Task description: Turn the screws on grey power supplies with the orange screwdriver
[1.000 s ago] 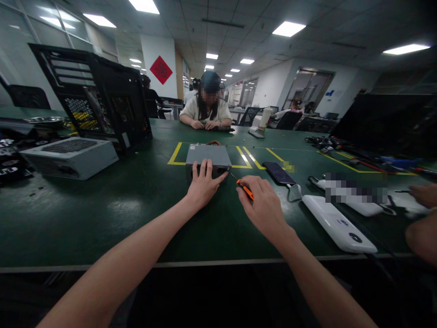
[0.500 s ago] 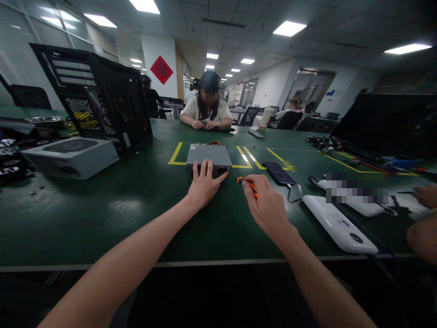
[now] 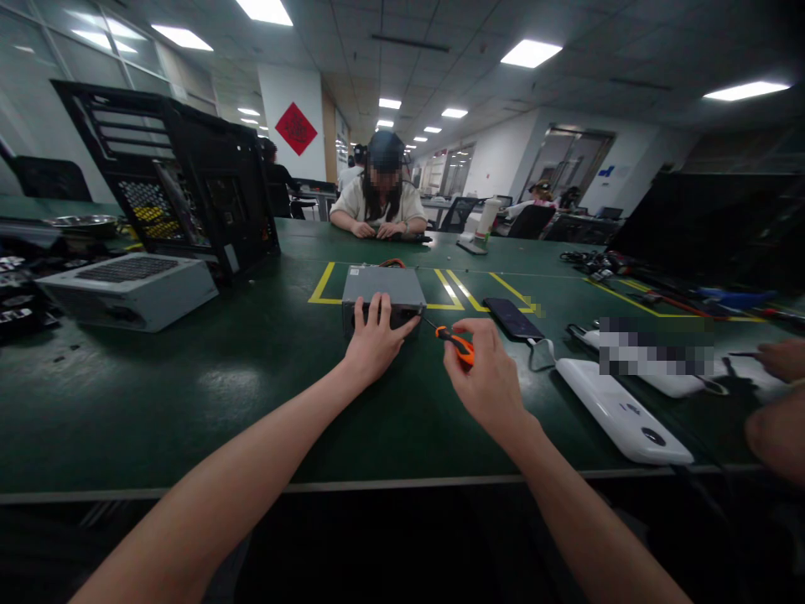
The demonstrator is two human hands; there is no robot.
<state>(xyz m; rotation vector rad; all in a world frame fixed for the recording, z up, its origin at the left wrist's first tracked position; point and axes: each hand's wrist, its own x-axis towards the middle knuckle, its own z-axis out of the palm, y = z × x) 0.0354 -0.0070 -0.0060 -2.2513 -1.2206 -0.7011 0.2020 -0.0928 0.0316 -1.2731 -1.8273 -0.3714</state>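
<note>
A grey computer power supply (image 3: 385, 283) lies on the green table in front of me, with coloured wires at its back. My left hand (image 3: 372, 342) braces it from the near side, its fingers spread over the top edge and the thumb stretched to the near right corner. In my right hand (image 3: 487, 369) is a screwdriver (image 3: 464, 347) with an orange and black handle. Its thin shaft points up and left, and the tip is at or close to that corner; I cannot tell whether it sits in a screw. My right fingers curl around the handle.
To the left stand another power supply (image 3: 135, 294) and an open black computer case (image 3: 220, 193). A phone (image 3: 511, 319) and a white power bank (image 3: 620, 411) lie right. Someone sits opposite; another person's hand (image 3: 780, 361) is at the right edge. Yellow tape (image 3: 322, 285) marks the table.
My right fingers have shifted on the screwdriver, with the thumb lower and more of the orange handle showing. The power supply and my left hand stay in place.
</note>
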